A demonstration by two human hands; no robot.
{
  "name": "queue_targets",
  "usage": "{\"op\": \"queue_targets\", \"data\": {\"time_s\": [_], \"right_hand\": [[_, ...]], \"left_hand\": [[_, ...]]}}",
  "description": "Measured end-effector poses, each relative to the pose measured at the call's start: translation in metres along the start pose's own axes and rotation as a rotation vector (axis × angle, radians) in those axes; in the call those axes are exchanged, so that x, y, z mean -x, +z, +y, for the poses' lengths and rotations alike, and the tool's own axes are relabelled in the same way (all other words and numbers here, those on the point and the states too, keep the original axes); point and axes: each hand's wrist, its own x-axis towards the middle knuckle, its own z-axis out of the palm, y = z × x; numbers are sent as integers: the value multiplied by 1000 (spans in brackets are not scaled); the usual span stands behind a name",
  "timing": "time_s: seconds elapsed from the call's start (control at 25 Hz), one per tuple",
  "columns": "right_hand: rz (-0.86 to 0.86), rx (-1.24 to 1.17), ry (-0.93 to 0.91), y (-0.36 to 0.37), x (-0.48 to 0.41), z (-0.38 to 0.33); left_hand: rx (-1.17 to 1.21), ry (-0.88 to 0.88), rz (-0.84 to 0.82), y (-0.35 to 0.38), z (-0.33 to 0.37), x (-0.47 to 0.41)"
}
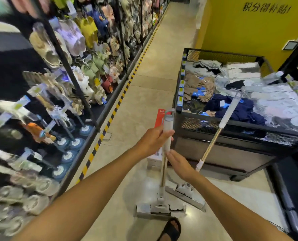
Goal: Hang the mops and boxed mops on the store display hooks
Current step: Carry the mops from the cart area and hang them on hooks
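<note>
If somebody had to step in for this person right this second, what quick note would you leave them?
Left hand: grips the grey handle of the upright mop, whose head rests on the floor.
Right hand: open, fingers straight beside the pole.
Second mop: leans against the black mesh bin.
Boxed mop: stands on the floor behind the held mop.
Display rack: to the left; its hooks are too blurred to pick out a free one.
Done: neither of these two mops nor the box is hung yet.
Left: hang the held mop, then the second mop and the box.
</note>
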Motion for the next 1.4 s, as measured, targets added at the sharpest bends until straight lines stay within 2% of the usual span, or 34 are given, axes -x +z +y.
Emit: {"op": "queue_targets", "data": {"time_s": [0.16,0.4,0.56,0.68,0.92,1.08,1.24,1.4], "right_hand": [[-59,4,-129,77,7,-31],[-224,44,-300,242,47,-107],[-430,87,-355,337,96,-170],[-613,107,-429,407,123,-205],[-971,-1,-443,543,179,-254],[-1123,22,-462,628,231,-278],[-1227,64,-593,708,276,-291],[-1400,80,-725,793,311,-302]], "left_hand": [[28,-15,129,-67,-11,79],[132,-30,440,-177,-50,236],[446,38,720,-230,-60,332],[507,33,943,-264,-53,407],[419,-14,1262,-308,-43,550],[315,-74,1457,-332,-42,643],[287,-136,1592,-350,-44,726],[289,-198,1734,-377,-50,796]]}}
